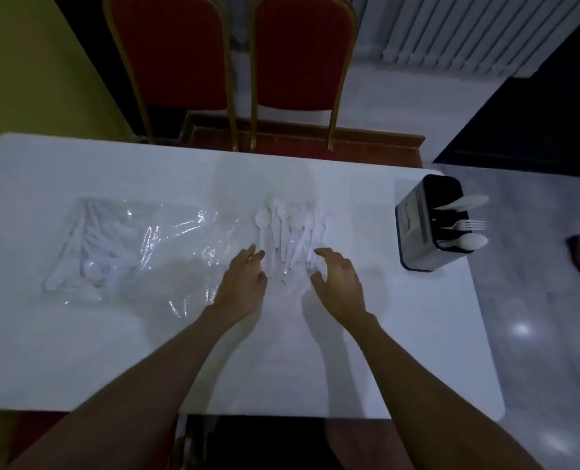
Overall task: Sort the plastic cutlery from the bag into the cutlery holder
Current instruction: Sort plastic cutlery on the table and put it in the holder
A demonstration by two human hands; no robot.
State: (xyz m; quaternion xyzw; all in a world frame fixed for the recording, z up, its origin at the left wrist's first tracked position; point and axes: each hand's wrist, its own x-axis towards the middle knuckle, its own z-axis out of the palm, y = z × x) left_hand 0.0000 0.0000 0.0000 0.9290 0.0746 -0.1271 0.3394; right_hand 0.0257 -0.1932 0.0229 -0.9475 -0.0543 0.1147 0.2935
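A clear plastic bag [166, 245] lies on the white table [78, 351], with several white cutlery pieces still inside at its left end [91, 252]. A loose pile of white plastic spoons and other cutlery [288, 232] lies at the table's middle. My left hand [242, 283] and my right hand [337, 283] hover at the near ends of the pile, one on each side, fingers relaxed and holding nothing. A black cutlery holder [417, 228] stands at the table's right, with a knife, a fork and a spoon sticking out.
Two red chairs [302, 56] with gold frames stand behind the table's far edge. The holder is close to the table's right edge. A glossy grey floor [536, 300] lies to the right, a radiator at the back right.
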